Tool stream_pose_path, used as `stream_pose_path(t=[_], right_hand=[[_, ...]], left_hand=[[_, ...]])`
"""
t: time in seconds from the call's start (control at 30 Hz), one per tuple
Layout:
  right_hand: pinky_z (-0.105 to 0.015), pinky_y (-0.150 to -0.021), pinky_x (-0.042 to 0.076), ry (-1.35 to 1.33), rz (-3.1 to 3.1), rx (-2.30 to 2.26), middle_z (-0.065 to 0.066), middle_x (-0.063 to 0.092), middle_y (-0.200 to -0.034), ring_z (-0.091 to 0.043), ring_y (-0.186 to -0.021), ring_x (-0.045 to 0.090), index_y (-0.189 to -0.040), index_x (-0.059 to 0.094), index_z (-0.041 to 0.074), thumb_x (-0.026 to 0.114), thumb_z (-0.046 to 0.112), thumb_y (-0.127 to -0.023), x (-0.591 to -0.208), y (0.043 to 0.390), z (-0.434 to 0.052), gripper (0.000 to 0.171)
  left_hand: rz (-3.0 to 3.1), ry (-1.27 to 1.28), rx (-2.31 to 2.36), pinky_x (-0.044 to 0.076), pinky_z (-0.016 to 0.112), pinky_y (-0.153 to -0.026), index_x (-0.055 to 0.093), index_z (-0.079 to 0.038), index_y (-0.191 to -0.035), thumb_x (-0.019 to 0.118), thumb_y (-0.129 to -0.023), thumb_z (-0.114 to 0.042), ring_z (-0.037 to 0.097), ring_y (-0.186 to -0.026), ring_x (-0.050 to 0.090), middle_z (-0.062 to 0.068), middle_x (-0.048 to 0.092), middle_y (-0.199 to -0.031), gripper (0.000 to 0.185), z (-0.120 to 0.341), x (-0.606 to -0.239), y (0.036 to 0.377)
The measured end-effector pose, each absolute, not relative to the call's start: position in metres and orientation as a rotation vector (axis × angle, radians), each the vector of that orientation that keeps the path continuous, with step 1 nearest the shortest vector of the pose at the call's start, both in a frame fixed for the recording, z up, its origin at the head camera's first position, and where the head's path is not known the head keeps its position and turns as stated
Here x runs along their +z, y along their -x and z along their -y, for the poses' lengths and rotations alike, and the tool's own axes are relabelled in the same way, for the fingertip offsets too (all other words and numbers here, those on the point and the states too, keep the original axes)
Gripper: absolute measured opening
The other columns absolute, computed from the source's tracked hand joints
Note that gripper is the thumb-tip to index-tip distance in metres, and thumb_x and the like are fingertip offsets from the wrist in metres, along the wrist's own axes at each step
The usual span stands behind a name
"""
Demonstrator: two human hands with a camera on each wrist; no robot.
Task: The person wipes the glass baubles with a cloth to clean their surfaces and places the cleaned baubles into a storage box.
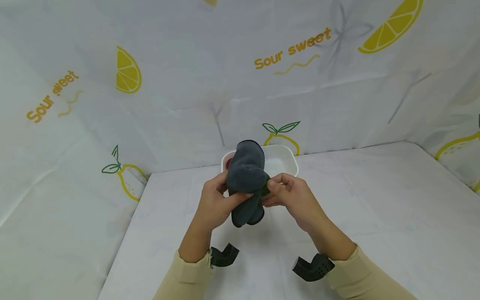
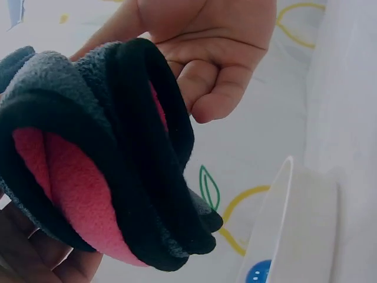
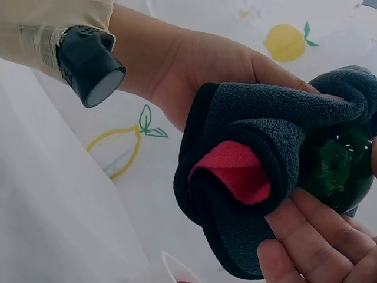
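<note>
A thick grey-blue cloth (image 1: 247, 166) with black edging hangs bunched between the two hands. Its red-pink reverse shows inside the folds in both wrist views. My left hand (image 1: 221, 202) grips the cloth from the left, thumb across its front. On the right, my right hand (image 1: 290, 196) holds a glossy dark green rounded object (image 3: 336, 168) between thumb and fingers, against the cloth. Raised shapes show on the object's surface, and the cloth covers part of it. Both hands are above the white table, in front of a white tub (image 1: 294, 164).
Inside the tub, a red item (image 1: 228, 163) shows at its left end, and a blue item with white dots (image 2: 259, 272) shows in the left wrist view. Behind the table (image 1: 360, 200) hangs a white lemon-printed sheet (image 1: 195, 83).
</note>
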State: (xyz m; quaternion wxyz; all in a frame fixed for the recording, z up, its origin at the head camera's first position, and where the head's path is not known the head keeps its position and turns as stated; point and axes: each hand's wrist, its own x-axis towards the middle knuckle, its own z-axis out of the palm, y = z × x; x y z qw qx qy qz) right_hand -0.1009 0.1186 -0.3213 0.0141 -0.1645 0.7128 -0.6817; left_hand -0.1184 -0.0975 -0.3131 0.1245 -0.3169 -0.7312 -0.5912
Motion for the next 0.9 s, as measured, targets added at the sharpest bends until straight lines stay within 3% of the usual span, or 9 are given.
stream_pose_path(t=[0.13, 0.37, 0.53, 0.67, 0.9], right_hand=[[-0.035, -0.080, 0.059, 0.504, -2.196, -2.129, -0.011, 0.074, -0.088, -0.021, -0.077, 0.073, -0.106, 0.057, -0.007, 0.055, 0.021, -0.101, -0.322, 0.101, -0.119, 0.029], [-0.033, -0.079, 0.059, 0.446, -2.385, -2.088, -0.016, 0.075, -0.093, -0.019, -0.079, 0.073, -0.113, 0.058, -0.001, 0.065, 0.021, -0.096, -0.320, 0.099, -0.117, 0.029], [-0.032, -0.075, 0.055, 0.435, -2.725, -1.891, -0.006, 0.075, -0.094, -0.017, -0.086, 0.070, -0.112, 0.063, 0.008, 0.061, 0.032, -0.098, -0.318, 0.093, -0.115, 0.028], [-0.034, -0.077, 0.055, 0.486, -2.835, -1.820, -0.002, 0.074, -0.098, -0.016, -0.090, 0.070, -0.116, 0.065, 0.010, 0.058, 0.032, -0.100, -0.317, 0.090, -0.115, 0.028], [-0.029, -0.081, 0.058, 0.655, -2.849, -1.767, -0.006, 0.073, -0.107, -0.013, -0.091, 0.070, -0.134, 0.058, 0.006, 0.073, 0.024, -0.090, -0.318, 0.090, -0.113, 0.050]], left_hand=[[2.118, 0.905, -1.738, 0.056, 0.038, -0.087, 0.069, -0.007, -0.115, 0.076, -0.083, -0.005, 0.020, -0.101, 0.067, 0.009, 0.071, -0.109, 0.034, 0.095, -0.315, 0.119], [2.113, 0.800, -1.835, 0.057, 0.038, -0.087, 0.067, -0.005, -0.119, 0.075, -0.084, -0.006, 0.021, -0.102, 0.069, 0.013, 0.071, -0.112, 0.035, 0.091, -0.313, 0.119], [2.173, 0.727, -1.945, 0.057, 0.035, -0.087, 0.064, -0.008, -0.125, 0.075, -0.087, -0.014, 0.021, -0.103, 0.068, 0.012, 0.069, -0.117, 0.040, 0.088, -0.313, 0.118], [2.203, 0.668, -2.020, 0.057, 0.036, -0.088, 0.061, -0.008, -0.127, 0.074, -0.088, -0.021, 0.022, -0.104, 0.067, 0.013, 0.067, -0.118, 0.043, 0.087, -0.312, 0.117], [2.157, 0.493, -2.145, 0.057, 0.036, -0.088, 0.060, -0.001, -0.125, 0.072, -0.090, -0.016, 0.022, -0.101, 0.067, 0.017, 0.066, -0.115, 0.040, 0.088, -0.313, 0.119]])
